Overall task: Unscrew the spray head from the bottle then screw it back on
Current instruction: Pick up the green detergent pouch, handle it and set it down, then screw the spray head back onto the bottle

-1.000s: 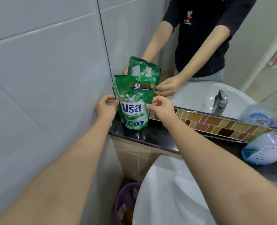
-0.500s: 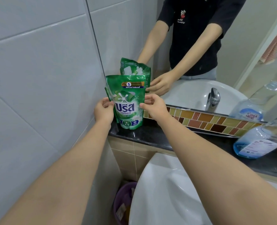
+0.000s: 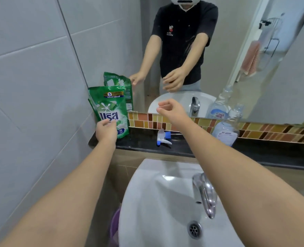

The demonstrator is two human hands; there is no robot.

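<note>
A white and blue spray head (image 3: 162,138) lies on its side on the black ledge (image 3: 265,154), apart from the bottle. The clear bottle (image 3: 227,130) with blue liquid and a white label stands to its right on the ledge, its neck bare. My left hand (image 3: 106,130) hovers in front of the green detergent pouch (image 3: 110,113), fingers loosely curled and holding nothing. My right hand (image 3: 172,111) is raised above the spray head, fingers apart and empty.
The pouch stands in the ledge's left corner against the tiled wall. A mirror (image 3: 219,50) behind the ledge reflects a person, the pouch and the bottle. Below are a white basin (image 3: 165,202) with a chrome tap (image 3: 204,195), and a purple bin (image 3: 114,227) at floor level.
Both hands have let go of the green pouch, which now stands on the ledge. My right hand has moved right and up. The view has widened, showing the spray head and basin.
</note>
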